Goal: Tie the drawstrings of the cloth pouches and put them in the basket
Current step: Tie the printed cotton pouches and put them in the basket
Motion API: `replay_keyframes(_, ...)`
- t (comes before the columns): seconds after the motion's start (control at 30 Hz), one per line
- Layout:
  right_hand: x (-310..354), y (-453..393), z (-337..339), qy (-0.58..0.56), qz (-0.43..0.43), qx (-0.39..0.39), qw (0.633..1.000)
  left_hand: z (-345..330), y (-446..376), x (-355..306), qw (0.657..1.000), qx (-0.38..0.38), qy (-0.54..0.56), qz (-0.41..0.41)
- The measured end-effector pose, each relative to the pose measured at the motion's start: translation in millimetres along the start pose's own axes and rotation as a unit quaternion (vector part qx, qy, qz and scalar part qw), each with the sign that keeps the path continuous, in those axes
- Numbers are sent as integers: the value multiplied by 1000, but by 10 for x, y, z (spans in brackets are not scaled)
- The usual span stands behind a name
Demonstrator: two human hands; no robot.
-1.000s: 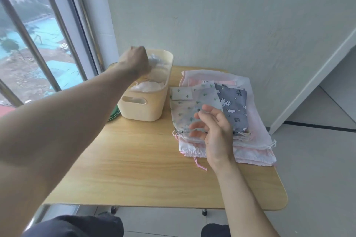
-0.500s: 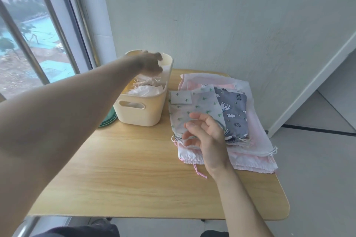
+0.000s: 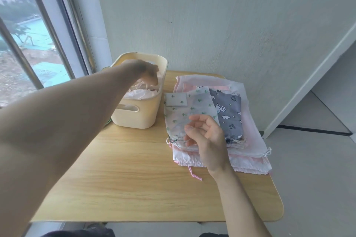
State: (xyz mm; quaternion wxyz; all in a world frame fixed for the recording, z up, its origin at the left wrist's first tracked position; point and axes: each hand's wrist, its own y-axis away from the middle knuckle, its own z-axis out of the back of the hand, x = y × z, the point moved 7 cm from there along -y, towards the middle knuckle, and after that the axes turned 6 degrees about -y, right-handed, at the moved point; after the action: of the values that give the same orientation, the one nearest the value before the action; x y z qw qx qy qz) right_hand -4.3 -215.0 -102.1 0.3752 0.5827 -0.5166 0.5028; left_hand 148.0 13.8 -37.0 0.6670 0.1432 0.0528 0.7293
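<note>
A cream plastic basket [image 3: 134, 119] stands at the back left of the wooden table [image 3: 134, 179]. White and pink cloth pouches [image 3: 140, 93] lie inside it. My left hand [image 3: 146, 72] reaches over the basket, blurred, fingers pointing down into it and loosely spread; nothing shows in its grip. A stack of flat pouches lies at the right: a cactus-print pouch [image 3: 185, 113] on top, a grey unicorn-print pouch [image 3: 229, 113] beside it, and pink and white pouches [image 3: 252, 140] beneath. My right hand [image 3: 206, 138] hovers over the cactus pouch's drawstring end, fingers loosely curled, holding nothing.
A wall stands right behind the table. A window with metal bars [image 3: 48, 31] fills the left side. Something green [image 3: 108, 121] peeks out from behind the basket. A pink drawstring [image 3: 194, 174] trails from the stack onto the table. Grey floor lies to the right.
My left hand, a fist above the basket a second ago, has spread its fingers and dipped into the basket. My right hand has stayed over the cactus pouch.
</note>
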Motion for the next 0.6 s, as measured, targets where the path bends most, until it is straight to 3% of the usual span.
replay_keyframes(0.07, 63, -4, 90, 27, 33, -33, 999, 150, 86, -1, 999, -46, 18, 10)
replay_keyframes(0.13, 138, -6, 212, 88, 78, -77, 990, 392, 242, -24, 986, -142, 90, 8)
replay_keyframes(0.23, 262, -2, 380, 214, 134, -136, 958, 709, 690, -179, 924, -299, 237, -20)
replay_keyframes(0.3, 314, -15, 450, 289, 151, -149, 934, 770, 1040, -430, 892, -350, 274, -85)
replay_keyframes(0.4, 286, -43, 514, 367, 154, -137, 907, 494, 1334, -824, 900, -314, 256, -162)
replay_keyframes(0.6, 55, -96, 584, 433, 59, -60, 897, -483, 1376, -1127, 956, -150, 174, -184)
